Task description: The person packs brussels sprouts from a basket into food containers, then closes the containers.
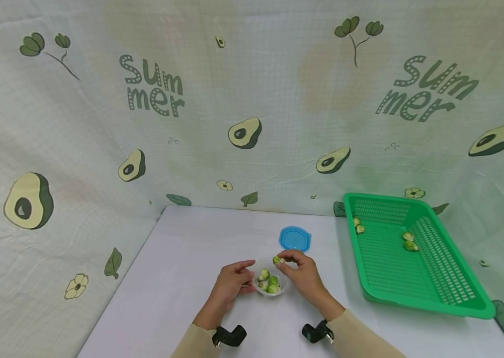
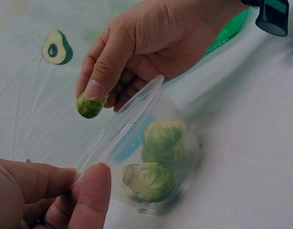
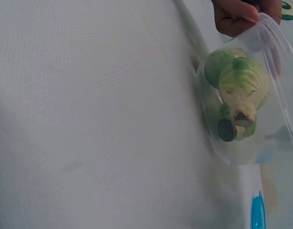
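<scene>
A clear plastic tub [image 1: 270, 294] stands on the white table with several Brussels sprouts [image 1: 273, 287] inside. My left hand [image 1: 230, 283] is at its left side, thumb and fingers pinching the rim [image 2: 78, 180]. Over the tub's far right edge, my right hand [image 1: 302, 272] pinches a single Brussels sprout [image 2: 90, 106] between thumb and fingertips, just above the opening. Through the tub's wall the right wrist view shows sprouts [image 3: 244, 88] piled together; the right hand itself is barely seen there.
A blue lid [image 1: 295, 238] lies on the table behind the tub. To the right stands a green plastic basket [image 1: 413, 271] with several sprouts [image 1: 409, 242] in it. A printed cloth [image 1: 279, 74] hangs behind the table [image 1: 180, 258].
</scene>
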The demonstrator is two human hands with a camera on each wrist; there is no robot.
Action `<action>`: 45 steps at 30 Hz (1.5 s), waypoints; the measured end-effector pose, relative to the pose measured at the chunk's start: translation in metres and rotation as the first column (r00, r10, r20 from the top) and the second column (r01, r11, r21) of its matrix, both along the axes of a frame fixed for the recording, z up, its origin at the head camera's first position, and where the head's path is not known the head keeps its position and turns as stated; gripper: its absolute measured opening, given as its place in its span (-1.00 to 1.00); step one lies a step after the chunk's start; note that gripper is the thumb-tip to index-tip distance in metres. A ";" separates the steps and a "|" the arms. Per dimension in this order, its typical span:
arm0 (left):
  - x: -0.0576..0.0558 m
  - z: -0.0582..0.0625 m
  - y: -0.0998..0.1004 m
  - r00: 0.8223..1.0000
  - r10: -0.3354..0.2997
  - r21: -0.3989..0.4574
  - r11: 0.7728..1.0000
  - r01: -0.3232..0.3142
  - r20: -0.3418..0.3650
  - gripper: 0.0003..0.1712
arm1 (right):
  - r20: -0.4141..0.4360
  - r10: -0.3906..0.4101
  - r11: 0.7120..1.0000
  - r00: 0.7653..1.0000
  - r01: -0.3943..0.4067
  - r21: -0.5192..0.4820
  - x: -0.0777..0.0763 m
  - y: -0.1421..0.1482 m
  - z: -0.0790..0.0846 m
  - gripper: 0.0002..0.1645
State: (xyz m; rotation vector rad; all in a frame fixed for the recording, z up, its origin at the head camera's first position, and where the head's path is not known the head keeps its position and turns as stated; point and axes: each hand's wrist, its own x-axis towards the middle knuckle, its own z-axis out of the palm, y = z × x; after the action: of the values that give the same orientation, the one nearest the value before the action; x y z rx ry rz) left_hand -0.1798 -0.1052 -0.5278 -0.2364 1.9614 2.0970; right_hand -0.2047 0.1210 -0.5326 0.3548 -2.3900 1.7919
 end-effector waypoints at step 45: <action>-0.003 -0.002 -0.001 1.000 0.004 -0.003 1.000 -0.004 0.025 -0.48 | 0.019 0.027 0.999 0.999 -0.027 0.027 -0.009 -0.006 -0.017 -0.70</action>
State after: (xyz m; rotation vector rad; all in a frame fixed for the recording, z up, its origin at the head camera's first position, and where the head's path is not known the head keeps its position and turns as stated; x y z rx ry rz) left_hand -0.1829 -0.1060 -0.5301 -0.2653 1.9518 2.0837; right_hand -0.2134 0.1147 -0.5493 0.3775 -2.4359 1.7827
